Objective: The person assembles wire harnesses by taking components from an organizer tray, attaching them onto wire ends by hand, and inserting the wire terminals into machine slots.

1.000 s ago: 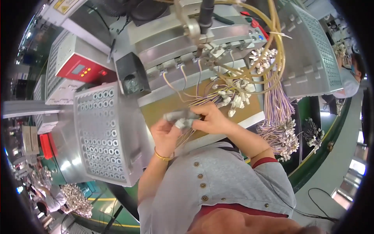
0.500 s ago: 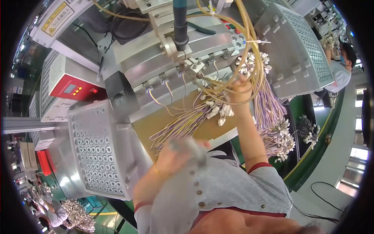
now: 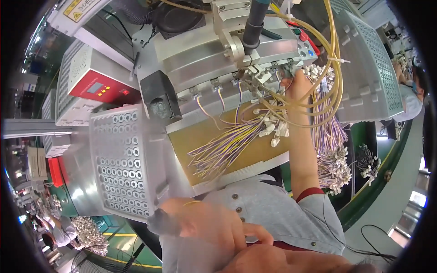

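Observation:
My right hand (image 3: 299, 85) reaches under loops of yellow tubing (image 3: 337, 68) to the right end of a metal machine. Its fingers are closed at the last clamp (image 3: 276, 66); what they hold is hidden. My left hand (image 3: 214, 223) is low in front of my chest, smeared by motion, with a blurred grey patch at its fingers. Purple, yellow and white wires with white connectors lie as a bundle (image 3: 227, 145) on a brown board (image 3: 182, 136). Several wires (image 3: 221, 102) run from the machine's clamps down to the board.
To the left stand a red-fronted control box (image 3: 98, 88), a black block (image 3: 159, 98) and a tilted perforated tray (image 3: 120, 166). A second perforated tray (image 3: 378, 68) stands at the right. A large wire bundle (image 3: 330, 132) hangs beside my right arm. Other people sit farther off.
My left hand has dropped from near the wire bundle down toward my chest. My right hand has moved to the machine's right-end clamp. The whole view has shifted slightly.

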`<move>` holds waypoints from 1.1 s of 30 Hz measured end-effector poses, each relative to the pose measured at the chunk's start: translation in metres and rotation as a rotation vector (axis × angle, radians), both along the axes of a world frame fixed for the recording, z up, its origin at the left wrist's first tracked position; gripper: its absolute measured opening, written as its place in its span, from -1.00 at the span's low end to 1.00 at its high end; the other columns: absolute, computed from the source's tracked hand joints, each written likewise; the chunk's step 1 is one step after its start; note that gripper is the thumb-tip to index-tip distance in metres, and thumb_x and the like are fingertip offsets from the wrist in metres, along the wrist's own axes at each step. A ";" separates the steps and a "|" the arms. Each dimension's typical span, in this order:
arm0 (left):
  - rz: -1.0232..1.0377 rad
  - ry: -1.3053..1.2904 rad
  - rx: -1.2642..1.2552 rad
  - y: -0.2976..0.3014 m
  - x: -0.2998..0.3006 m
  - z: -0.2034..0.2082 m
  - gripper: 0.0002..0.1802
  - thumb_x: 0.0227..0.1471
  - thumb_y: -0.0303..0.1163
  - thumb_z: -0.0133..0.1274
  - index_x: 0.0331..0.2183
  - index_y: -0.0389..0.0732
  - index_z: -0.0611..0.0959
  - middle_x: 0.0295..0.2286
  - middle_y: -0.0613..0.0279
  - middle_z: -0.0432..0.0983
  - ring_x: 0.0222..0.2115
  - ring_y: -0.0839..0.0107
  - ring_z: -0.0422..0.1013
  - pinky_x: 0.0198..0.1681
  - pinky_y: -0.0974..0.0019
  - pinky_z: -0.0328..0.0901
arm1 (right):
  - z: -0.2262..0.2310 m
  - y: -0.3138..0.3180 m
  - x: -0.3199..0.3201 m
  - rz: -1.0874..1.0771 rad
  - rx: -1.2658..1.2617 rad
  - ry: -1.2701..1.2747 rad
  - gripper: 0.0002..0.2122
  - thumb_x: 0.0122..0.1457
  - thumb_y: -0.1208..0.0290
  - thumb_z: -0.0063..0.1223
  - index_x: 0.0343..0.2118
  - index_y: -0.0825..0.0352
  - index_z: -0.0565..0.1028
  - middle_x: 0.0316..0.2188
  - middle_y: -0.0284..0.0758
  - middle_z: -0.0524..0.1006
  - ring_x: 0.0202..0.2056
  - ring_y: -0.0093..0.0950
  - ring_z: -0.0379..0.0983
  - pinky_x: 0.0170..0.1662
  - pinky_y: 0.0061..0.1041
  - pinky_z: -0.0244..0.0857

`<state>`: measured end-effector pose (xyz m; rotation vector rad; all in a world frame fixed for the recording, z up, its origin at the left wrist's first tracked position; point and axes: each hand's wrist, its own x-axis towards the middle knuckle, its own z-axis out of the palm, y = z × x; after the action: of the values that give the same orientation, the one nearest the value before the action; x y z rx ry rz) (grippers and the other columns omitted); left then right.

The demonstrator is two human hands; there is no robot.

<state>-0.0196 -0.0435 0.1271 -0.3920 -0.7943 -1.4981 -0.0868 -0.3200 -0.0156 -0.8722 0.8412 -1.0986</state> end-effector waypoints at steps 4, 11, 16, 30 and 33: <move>0.010 -0.012 -0.054 0.008 0.003 0.000 -0.42 0.09 -0.03 -0.53 -0.81 -0.15 0.13 -0.83 0.15 0.05 -0.82 0.25 0.05 -0.29 -0.33 -0.08 | 0.014 -0.001 -0.010 0.161 -0.047 0.269 -0.84 0.00 0.47 -0.20 -0.50 0.47 0.37 -0.67 -0.25 0.42 -0.73 -0.50 0.34 -0.68 -0.60 0.24; 0.184 -0.153 -0.094 0.027 0.012 -0.003 -0.38 0.09 -0.01 -0.53 -0.81 -0.19 0.22 -0.79 0.12 0.18 -0.77 0.22 0.15 -0.29 -0.14 0.03 | 0.024 0.130 0.019 0.891 -1.122 0.399 -0.79 -0.15 0.40 0.05 -0.42 0.37 0.45 -0.66 -0.23 0.39 -0.65 -0.47 0.32 -0.56 -0.57 0.21; 0.837 -0.515 0.339 0.057 0.026 -0.037 -0.46 0.03 -0.05 -0.27 -0.69 -0.32 0.42 -0.71 0.05 0.35 -0.68 0.28 0.31 -0.45 0.19 0.21 | 0.006 0.131 0.066 0.779 -1.021 0.480 -0.85 -0.15 0.43 0.05 -0.49 0.36 0.42 -0.64 -0.24 0.38 -0.65 -0.38 0.30 -0.55 -0.53 0.21; 1.479 -1.192 1.396 0.084 0.055 -0.162 -0.67 -0.24 -0.59 0.08 -0.28 -0.30 0.53 -0.50 0.31 0.47 -0.49 0.63 0.34 -0.43 0.56 0.24 | -0.024 0.187 0.062 1.204 -0.927 0.360 -0.82 -0.16 0.58 -0.05 -0.41 0.39 0.33 -0.60 -0.20 0.35 -0.55 -0.28 0.33 -0.46 -0.41 0.23; 1.733 -1.577 1.204 0.074 0.055 -0.140 -0.74 -0.37 -0.66 0.05 -0.45 -0.27 0.60 -0.71 0.23 0.36 -0.69 0.48 0.26 -0.63 0.50 0.15 | -0.007 0.182 0.061 1.201 -0.877 0.395 -0.87 -0.15 0.57 -0.03 -0.46 0.39 0.35 -0.64 -0.22 0.34 -0.60 -0.35 0.30 -0.51 -0.47 0.21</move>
<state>0.0352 0.0300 -0.0127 2.0858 -0.6902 -0.0218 -0.0258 -0.1383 -0.0226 -2.0050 -0.0334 -0.1430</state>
